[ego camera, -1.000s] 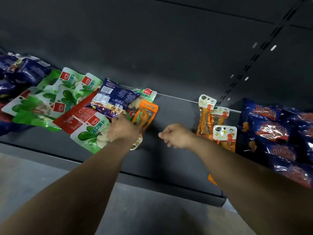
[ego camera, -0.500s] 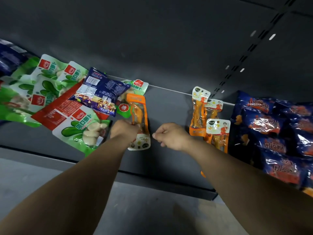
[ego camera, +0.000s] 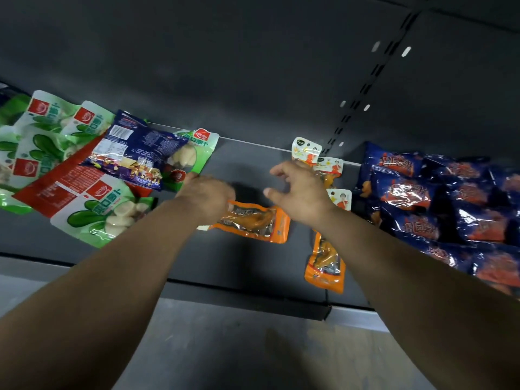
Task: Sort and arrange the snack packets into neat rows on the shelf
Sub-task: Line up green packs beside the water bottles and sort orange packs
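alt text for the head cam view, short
A person's left hand holds an orange snack packet sideways over a dark shelf, while the open right hand reaches toward it. Green packets lie jumbled at left; more orange packets and blue packets sit at right.

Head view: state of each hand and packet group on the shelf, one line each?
left hand: grips the orange packet's end.
right hand: open, fingers spread, holding nothing.
orange packet: held, lying sideways across the shelf.
orange row: beside the blue packets.
green packets: jumbled, overlapping.
dark blue packet: atop the green ones.
blue packets: stacked at right.
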`<state>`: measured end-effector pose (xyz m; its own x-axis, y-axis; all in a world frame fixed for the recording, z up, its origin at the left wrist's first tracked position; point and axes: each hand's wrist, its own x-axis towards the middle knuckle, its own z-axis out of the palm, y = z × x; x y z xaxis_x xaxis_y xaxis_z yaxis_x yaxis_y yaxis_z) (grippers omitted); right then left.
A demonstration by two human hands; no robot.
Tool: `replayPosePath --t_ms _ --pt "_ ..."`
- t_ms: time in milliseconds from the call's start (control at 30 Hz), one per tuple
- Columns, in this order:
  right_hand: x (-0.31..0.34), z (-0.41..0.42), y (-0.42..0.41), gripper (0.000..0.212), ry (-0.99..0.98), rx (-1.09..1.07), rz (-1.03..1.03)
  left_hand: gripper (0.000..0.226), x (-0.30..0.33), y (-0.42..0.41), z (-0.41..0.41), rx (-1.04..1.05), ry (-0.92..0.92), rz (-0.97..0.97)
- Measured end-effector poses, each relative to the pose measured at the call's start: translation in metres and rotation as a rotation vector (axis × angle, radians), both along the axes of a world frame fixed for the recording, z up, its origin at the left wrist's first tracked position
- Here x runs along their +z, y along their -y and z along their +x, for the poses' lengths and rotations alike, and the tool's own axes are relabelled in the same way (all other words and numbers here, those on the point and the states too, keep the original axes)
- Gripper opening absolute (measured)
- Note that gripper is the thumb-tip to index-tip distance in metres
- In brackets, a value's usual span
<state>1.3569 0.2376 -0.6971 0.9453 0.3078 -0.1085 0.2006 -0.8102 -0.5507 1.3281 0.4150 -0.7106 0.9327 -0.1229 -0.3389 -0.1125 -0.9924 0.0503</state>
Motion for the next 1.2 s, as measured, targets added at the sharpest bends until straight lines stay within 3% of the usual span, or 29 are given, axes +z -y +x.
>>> replayPosePath --t_ms 67,133,300,867,1200 --pt "0.003 -0.004 0.006 0.047 0.007 0.130 -0.176 0.024 0.009 0.014 0.005 -0.122 0.026 0.068" --pt "0.002 -0.006 0.010 0.044 -0.067 0.201 -0.242 0.025 0.017 0.026 0.010 -0.201 0.043 0.078" --pt "0.004 -0.012 0.020 0.025 -0.205 0.212 -0.210 0.023 0.029 0.046 0.015 -0.273 0.094 0.072" --pt "0.003 -0.006 0.057 0.035 -0.290 0.099 -0.112 0.021 0.017 0.048 0.011 -0.267 0.011 0.044" --pt "0.001 -0.008 0.062 0.039 -0.322 0.125 -0.199 0.019 0.018 0.041 0.013 -0.245 0.024 0.035"
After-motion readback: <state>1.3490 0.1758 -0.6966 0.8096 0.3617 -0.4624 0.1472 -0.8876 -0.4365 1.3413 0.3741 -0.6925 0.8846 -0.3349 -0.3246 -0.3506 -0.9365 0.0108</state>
